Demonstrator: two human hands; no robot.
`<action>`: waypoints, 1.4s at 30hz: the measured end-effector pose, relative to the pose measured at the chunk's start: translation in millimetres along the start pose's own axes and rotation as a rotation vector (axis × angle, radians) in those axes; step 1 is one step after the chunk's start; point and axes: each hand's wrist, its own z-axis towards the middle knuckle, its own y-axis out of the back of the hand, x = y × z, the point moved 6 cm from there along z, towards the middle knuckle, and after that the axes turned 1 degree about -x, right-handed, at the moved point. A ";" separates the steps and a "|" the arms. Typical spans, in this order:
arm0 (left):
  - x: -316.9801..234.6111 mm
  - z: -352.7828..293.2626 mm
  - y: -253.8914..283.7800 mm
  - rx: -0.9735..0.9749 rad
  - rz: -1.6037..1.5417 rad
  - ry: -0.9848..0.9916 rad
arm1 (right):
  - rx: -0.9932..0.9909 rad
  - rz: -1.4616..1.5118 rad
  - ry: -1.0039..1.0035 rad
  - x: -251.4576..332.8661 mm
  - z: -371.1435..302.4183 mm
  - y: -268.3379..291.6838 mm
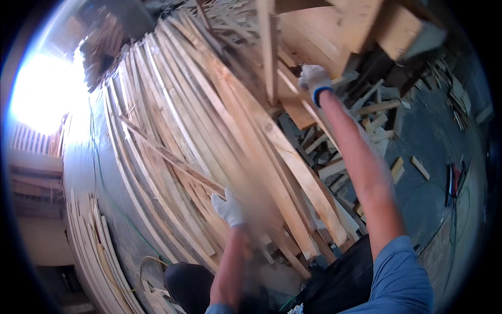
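My left hand, in a white work glove, is closed on the near end of a narrow wooden strip. That strip slants away to the far left, across a wide spread of long boards. My right arm stretches far forward. My right hand, in a white glove with a blue cuff, is curled into a closed grip beside large light wooden panels. Its fingertips are partly hidden, and what they grip I cannot make out. A thin strip runs close by that hand.
Wood offcuts litter the floor on the right. Farther right lies a red-and-black tool with a cable. More long strips lie at the lower left, near a yellow hose. An upright post stands ahead.
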 end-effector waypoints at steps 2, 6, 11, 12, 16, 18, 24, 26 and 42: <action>21.4 6.5 17.1 -0.081 0.021 -0.007 | 0.088 0.460 -0.387 15.3 7.6 -42.8; 64.5 11.5 34.6 -0.218 0.045 -0.084 | 0.217 0.855 -0.643 83.9 3.0 -53.3; 44.6 8.9 10.7 -0.115 0.061 -0.100 | 0.244 0.091 -0.071 32.6 60.3 -45.4; 43.2 7.7 9.9 -0.120 0.066 -0.123 | 0.265 0.024 -0.084 26.8 64.5 -49.7; 20.1 9.7 24.9 -0.110 0.101 -0.191 | 0.370 -0.128 -0.059 51.3 57.3 -53.0; 17.7 8.0 31.2 -0.096 0.033 -0.102 | 0.387 -0.177 0.067 75.7 38.0 -52.7; -1.0 8.9 21.7 0.048 -0.003 0.035 | 0.085 0.379 -0.027 3.7 52.4 -66.2; -0.6 6.8 21.8 0.022 -0.122 0.083 | 0.030 0.431 -0.207 0.0 59.6 -74.5; 44.1 9.0 18.6 -0.040 0.043 -0.011 | 0.034 -0.071 -0.256 7.3 56.8 -77.9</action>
